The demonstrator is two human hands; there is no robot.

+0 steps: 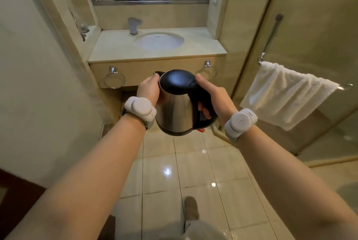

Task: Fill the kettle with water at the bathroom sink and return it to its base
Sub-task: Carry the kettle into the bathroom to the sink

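Far left: plain wall, then two towel rings (114, 80) on the vanity front, nothing hanging on them. Above them the counter (116, 45) w/ the faucet (133, 25) at back-left and the sink (160, 42) beside it, dry-looking, bowl clear.

Left hand (149, 89) cups the kettle (174, 111) on its spout side, palm on the steel wall, fingers curled round the far side near the rim; fingertips mostly hidden. Kettle is held in mid-air, in front of and below the counter edge, well short of the sink, over the tiled floor. Black lid (177, 81) is down, so it needs opening before filling. Body tilts a bit toward the camera.

Right hand (211, 98) is closed around the black handle, fingers wrapped thru the loop, thumb lying along the top toward the lid hinge.

Handling, as a guess: prob empty now, so light; stiff steel shell, polished and slick, esp. w/ wet hands. Once full it'll be much heavier and want to tip spout-down, so carry by the handle, other hand steadying the body only. Red switch tab (201, 130) at the handle foot and the underside contacts are best kept dry.

Far right: white towel (286, 94) on the shower door bar, clear of the path.
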